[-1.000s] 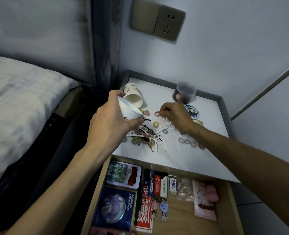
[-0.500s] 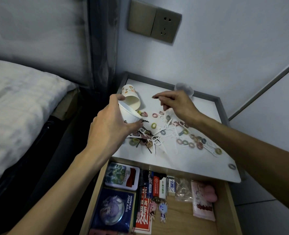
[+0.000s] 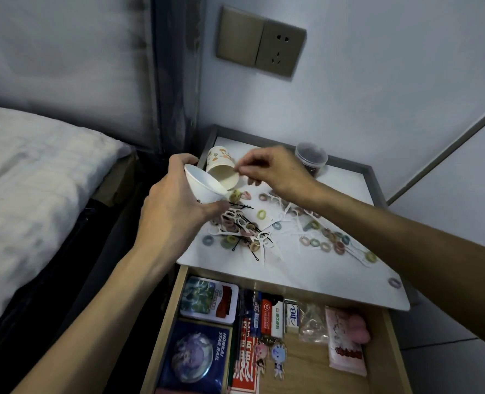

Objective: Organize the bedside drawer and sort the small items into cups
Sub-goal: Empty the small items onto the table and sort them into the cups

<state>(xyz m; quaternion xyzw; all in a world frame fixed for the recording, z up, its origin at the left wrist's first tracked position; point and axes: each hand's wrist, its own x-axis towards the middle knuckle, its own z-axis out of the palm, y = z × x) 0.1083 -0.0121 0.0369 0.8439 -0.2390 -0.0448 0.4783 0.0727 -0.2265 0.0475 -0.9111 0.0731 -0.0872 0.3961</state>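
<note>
My left hand (image 3: 176, 206) grips a white paper cup (image 3: 204, 186), tilted with its mouth toward the right. My right hand (image 3: 272, 172) hovers just right of the cup's rim, its fingertips pinched on something too small to make out. A second, patterned paper cup (image 3: 221, 169) lies on its side behind them. Scattered over the white nightstand top (image 3: 306, 274) are several small coloured hair rings (image 3: 261, 214), white floss picks (image 3: 264, 248) and black bobby pins (image 3: 241, 206). The wooden drawer (image 3: 389, 336) below is pulled open.
A clear plastic cup (image 3: 311, 157) with dark contents stands at the back right. In the drawer lie a tin box (image 3: 208, 300), a blue box (image 3: 196, 356), small packets, keychains and a pink pouch (image 3: 346, 345). A bed (image 3: 36, 177) is on the left, a wall socket (image 3: 278, 49) above.
My right hand has lifted from the scattered items and moved left to the mouth of the white cup. The left hand keeps the cup tilted in about the same place.
</note>
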